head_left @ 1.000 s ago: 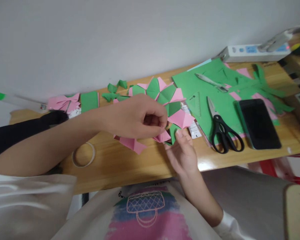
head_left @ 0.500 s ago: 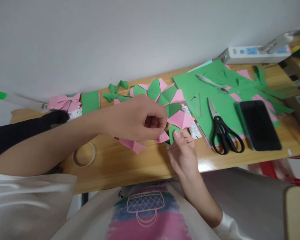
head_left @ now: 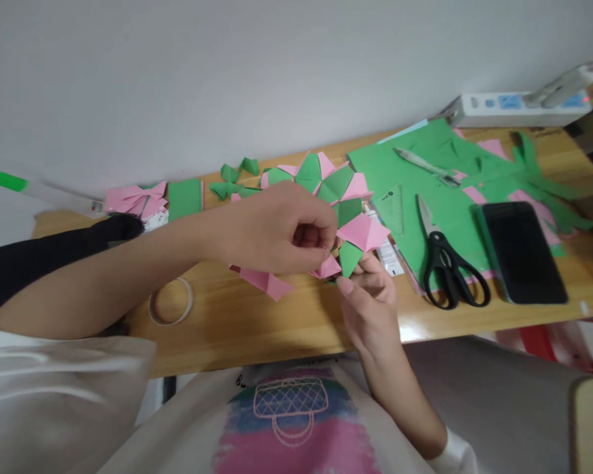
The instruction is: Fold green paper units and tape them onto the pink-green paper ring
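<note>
A wooden desk (head_left: 286,322) stands against a pale wall, with green paper sheets (head_left: 439,191) spread over its right half under black scissors (head_left: 447,263) and a dark phone (head_left: 522,251), and a tape ring (head_left: 170,304) lying left of centre. At the middle rests a ring of folded pink and green paper units (head_left: 333,191), partly hidden by the person's left hand (head_left: 277,227), whose fingers are curled and pinch a pink unit (head_left: 329,266) at the ring's near edge. The right hand (head_left: 370,303) comes from below, thumb and fingertips closed on a small green unit (head_left: 350,257) touching that pink piece.
</note>
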`<state>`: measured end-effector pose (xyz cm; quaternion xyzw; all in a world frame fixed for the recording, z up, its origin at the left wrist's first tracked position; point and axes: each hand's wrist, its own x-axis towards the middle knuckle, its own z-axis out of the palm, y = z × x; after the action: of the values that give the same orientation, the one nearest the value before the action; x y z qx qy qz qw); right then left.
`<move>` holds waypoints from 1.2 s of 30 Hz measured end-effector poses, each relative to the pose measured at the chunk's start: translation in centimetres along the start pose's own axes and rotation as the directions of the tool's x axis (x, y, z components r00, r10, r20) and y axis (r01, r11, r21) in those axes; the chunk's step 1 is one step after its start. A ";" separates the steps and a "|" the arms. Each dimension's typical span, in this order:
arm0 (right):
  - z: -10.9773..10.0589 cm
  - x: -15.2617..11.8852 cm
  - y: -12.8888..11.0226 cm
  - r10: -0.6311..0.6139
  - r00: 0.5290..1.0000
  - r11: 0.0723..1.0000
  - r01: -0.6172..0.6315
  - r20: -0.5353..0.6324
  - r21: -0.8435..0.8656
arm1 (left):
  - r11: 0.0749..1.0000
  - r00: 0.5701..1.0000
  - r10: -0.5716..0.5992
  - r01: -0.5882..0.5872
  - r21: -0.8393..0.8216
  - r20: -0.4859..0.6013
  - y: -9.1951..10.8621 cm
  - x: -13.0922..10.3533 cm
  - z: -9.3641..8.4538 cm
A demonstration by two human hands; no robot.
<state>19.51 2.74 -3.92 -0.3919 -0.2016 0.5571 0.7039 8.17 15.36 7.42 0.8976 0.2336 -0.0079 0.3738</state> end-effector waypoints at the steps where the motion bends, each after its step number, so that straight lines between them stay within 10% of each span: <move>1: 0.0 0.0 0.0 -0.006 1.000 1.000 0.006 0.000 -0.007 | 1.000 1.000 0.000 0.000 -0.003 -0.002 0.0 0.0 0.0; 36: -0.2 -0.3 0.4 -0.092 0.996 0.990 0.094 0.019 -0.108 | 1.000 1.000 -0.003 0.003 0.007 -0.006 0.1 0.0 0.1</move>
<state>19.33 2.43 -4.29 -0.4158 -0.2546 0.5146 0.7054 8.19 15.24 7.43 0.8985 0.2362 -0.0068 0.3699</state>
